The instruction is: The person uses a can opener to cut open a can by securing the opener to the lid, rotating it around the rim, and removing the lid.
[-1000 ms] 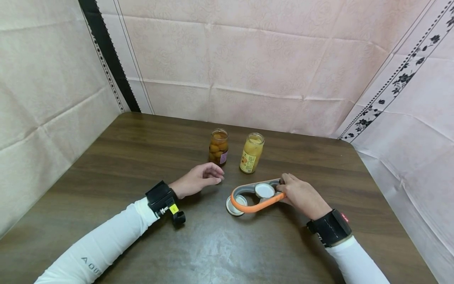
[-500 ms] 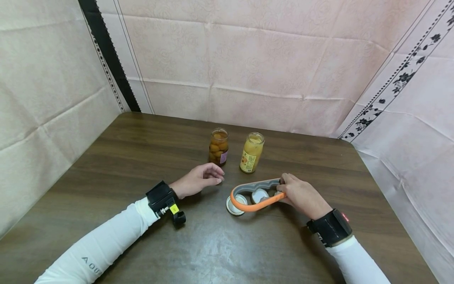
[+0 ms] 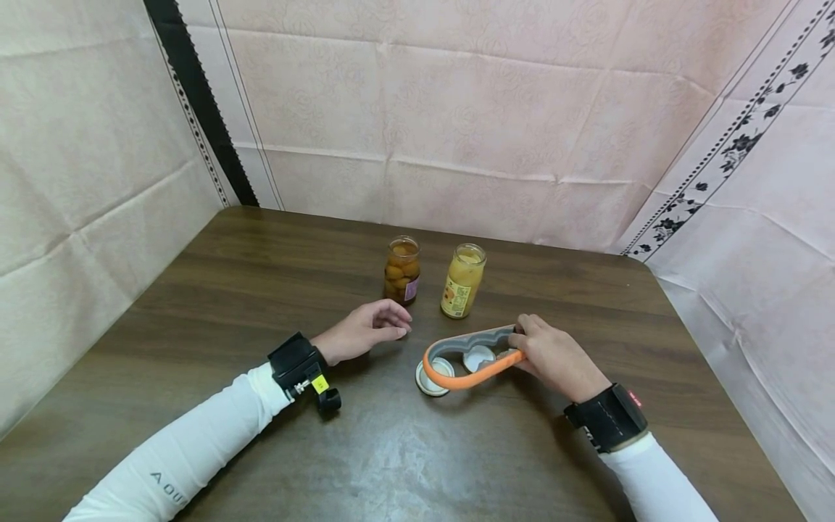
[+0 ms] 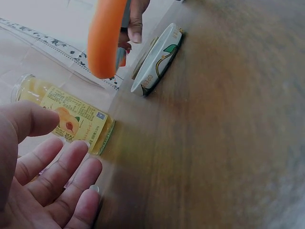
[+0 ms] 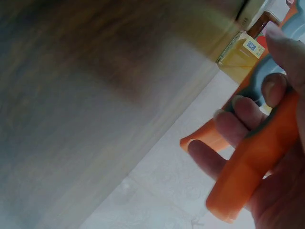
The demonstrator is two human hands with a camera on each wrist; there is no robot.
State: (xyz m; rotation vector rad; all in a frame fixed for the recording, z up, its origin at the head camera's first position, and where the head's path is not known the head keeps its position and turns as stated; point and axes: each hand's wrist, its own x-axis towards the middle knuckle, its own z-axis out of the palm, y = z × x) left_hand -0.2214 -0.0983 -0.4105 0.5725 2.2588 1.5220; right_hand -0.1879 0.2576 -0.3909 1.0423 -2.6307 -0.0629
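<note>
My right hand [image 3: 551, 357] grips the handles of an orange and grey jar opener [image 3: 475, 378], whose loop points left above the table. Two round lids lie under it: a larger lid [image 3: 425, 385] at the loop's tip and a smaller white lid [image 3: 478, 357] seen through the loop. In the right wrist view, curled fingers [image 5: 233, 124] wrap an orange handle [image 5: 243, 176]. My left hand [image 3: 367, 331] holds nothing, fingers loosely bent, just in front of a lidless jar of brown round fruit [image 3: 401, 272]. A lidless yellow peach jar [image 3: 462, 283] stands right of it.
The dark wooden table [image 3: 313, 464] runs back to a pale cloth hanging [image 3: 417, 109]. More patterned cloth [image 3: 763, 217] hangs along the right side. Both jars stand upright toward the table's rear.
The smaller lid, up within the opener's loop a second ago, has dropped to the table beside the larger lid. My right hand still grips the opener; the left hand stays put.
</note>
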